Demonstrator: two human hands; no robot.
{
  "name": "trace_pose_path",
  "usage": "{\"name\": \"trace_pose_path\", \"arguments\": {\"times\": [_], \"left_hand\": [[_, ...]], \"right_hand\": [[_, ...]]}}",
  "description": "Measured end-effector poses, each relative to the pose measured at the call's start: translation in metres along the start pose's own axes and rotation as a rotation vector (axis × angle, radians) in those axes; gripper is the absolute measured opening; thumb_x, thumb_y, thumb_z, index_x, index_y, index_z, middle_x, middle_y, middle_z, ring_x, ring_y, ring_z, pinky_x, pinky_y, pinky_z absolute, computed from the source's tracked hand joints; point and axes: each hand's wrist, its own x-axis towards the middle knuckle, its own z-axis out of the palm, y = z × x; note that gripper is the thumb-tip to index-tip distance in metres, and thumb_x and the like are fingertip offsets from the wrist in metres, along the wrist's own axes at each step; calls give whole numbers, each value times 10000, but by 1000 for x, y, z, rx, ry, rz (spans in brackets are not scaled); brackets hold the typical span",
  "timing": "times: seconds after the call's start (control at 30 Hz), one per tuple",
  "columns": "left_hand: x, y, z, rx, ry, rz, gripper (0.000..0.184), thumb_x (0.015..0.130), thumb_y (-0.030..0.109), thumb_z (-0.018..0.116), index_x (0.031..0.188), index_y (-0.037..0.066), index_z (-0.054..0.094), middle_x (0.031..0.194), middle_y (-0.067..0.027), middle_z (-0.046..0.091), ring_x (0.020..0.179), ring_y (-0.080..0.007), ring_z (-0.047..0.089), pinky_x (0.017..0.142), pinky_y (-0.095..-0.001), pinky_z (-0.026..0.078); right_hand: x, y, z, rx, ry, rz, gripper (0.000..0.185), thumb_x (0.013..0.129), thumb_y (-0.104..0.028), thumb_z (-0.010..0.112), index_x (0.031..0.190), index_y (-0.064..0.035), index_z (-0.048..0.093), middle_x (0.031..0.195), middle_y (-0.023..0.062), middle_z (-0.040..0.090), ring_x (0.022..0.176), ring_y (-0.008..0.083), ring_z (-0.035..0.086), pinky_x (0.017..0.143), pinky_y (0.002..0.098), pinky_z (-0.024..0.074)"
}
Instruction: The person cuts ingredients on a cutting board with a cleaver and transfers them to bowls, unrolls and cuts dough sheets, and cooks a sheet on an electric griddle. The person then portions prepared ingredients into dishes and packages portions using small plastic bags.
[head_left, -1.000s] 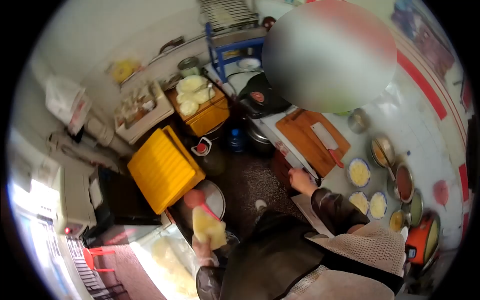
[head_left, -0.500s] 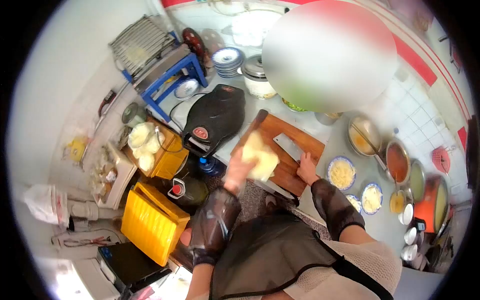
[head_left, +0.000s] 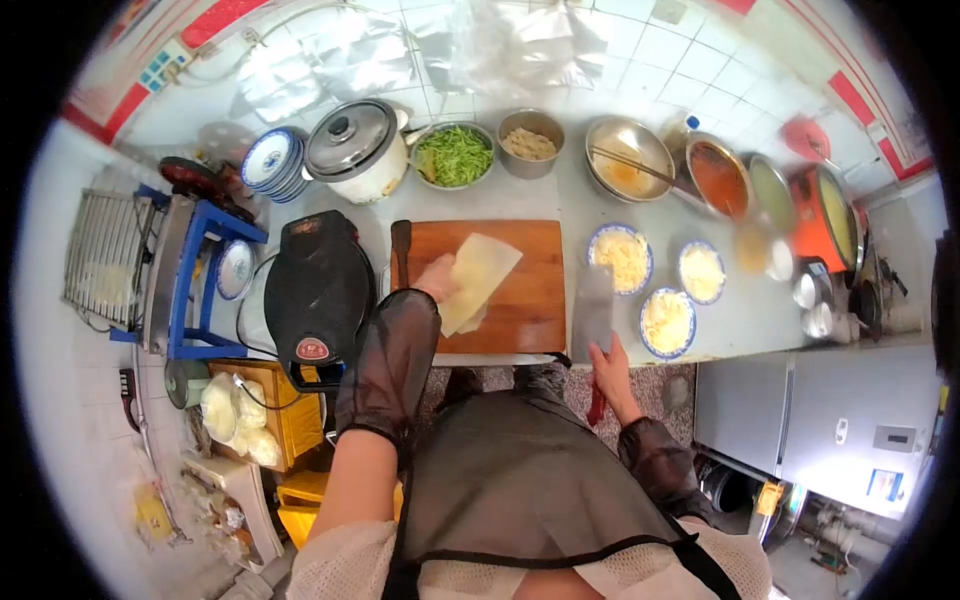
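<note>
Over the wooden board's [head_left: 535, 290] middle, pale sheets [head_left: 483, 272] are held at their 9 o'clock edge by the left hand [head_left: 436, 278]. Just off the board at 4 o'clock, a cleaver [head_left: 594, 308] is gripped in the right hand [head_left: 613, 377]; three bowls [head_left: 649, 264] are seen at 3 o'clock.

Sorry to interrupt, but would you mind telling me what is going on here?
Someone in a dark apron is at the counter. Their left hand holds a pale sheet over the wooden board, while their right hand grips a cleaver by its red handle, right of the board. Further right are three blue-rimmed dishes of pale food; a bowl of shredded greens sits behind the board.
</note>
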Motion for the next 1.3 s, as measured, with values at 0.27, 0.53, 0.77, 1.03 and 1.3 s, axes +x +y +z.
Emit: {"name": "trace_pose_path", "arguments": {"times": [0.27,0.53,0.77,1.03,1.3], "left_hand": [[-44,57,37,237,86,269,220,781,123,604,958,-7,617,852,-228,629,829,-373,618,752,-410,505],[-33,25,69,-68,100,92,252,832,174,522,971,-22,598,877,-199,622,866,-314,613,740,-397,476],[-74,39,34,180,-104,52,228,822,112,504,997,-2,594,1042,-196,579,1017,-316,548,903,-394,435],[-221,-53,-1,-156,591,-88,247,808,189,605,1000,34,619,968,-171,601,965,-329,557,857,-412,448],[-309,-180,-54,412,344,-5,289,739,116,660,993,16,565,1001,-165,552,950,-357,519,814,-430,445]], "right_hand": [[109,-42,75,-734,-194,-349,330,866,-142,514,1169,-42,428,785,211,620,721,416,593,582,498,447],[164,-26,128,-805,-363,-475,323,842,-119,475,1164,-103,450,780,223,622,699,416,605,594,523,456],[169,-46,97,-771,-448,-577,368,868,-148,508,1229,-104,451,1035,254,554,804,427,597,649,500,483],[161,-34,124,-944,-451,-794,486,815,-310,644,1218,-69,516,1100,210,501,1020,363,521,784,442,479],[113,-99,330,-668,-391,-669,410,847,-207,590,1183,-13,458,1054,204,522,930,397,565,750,436,501]]}}
